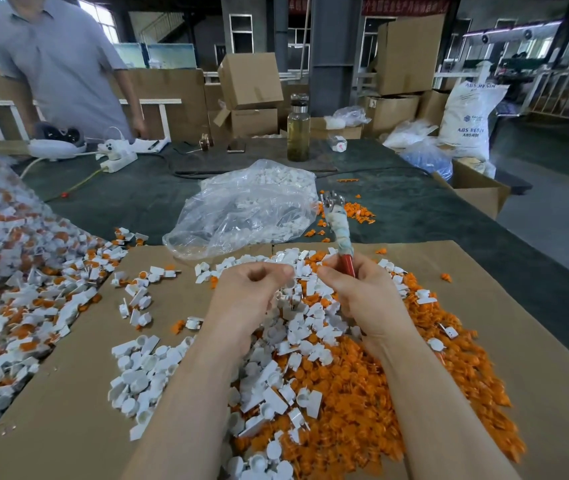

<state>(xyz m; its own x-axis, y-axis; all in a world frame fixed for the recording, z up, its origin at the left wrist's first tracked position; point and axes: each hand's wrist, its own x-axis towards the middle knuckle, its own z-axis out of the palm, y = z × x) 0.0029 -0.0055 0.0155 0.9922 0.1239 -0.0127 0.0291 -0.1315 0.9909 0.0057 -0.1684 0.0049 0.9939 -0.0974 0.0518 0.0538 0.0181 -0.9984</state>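
My right hand point(362, 299) grips the red handle of a tool point(340, 230) whose shaft is wrapped in pale tape and whose metal head points away from me. My left hand point(248, 292) hovers beside it with fingers curled, pinching a small white plastic part point(288, 284) at its fingertips. Both hands are above a heap of small white plastic parts point(276, 358) and orange plastic parts point(414, 375) spread over a sheet of brown cardboard point(68, 410).
A clear plastic bag point(248, 209) of white parts lies behind the heap. A second pile of mixed parts point(16, 289) covers the left side. A glass bottle point(298, 129), a power strip point(116, 157), cardboard boxes and a standing person point(61, 64) are farther back.
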